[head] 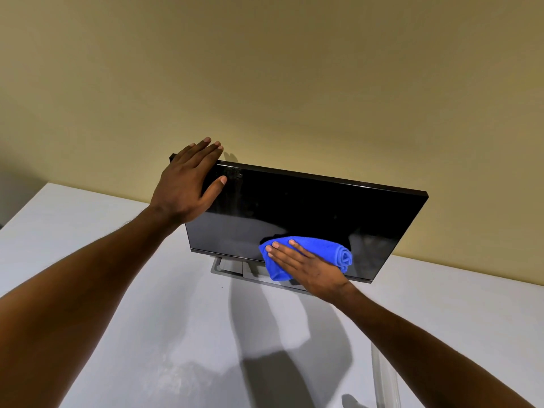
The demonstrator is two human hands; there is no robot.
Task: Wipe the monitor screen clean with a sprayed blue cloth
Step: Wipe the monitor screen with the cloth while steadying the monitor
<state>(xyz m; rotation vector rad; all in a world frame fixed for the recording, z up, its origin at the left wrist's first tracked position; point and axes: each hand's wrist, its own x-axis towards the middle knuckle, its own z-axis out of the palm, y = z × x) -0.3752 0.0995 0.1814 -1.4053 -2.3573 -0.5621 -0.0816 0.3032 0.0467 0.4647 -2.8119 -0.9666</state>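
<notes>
While the left hand (188,184) lies flat and open over the monitor (306,219) at its 10 o'clock corner, fingers over the top edge, it seems to brace the panel against the push of wiping. The right hand (306,265) presses the bunched cloth (318,248) flat-palmed to the screen near 6 o'clock, fingers extended rather than gripping. Smudges show near the left thumb, so that corner likely needs attention yet. The monitor stands on the worktop (88,231).
</notes>
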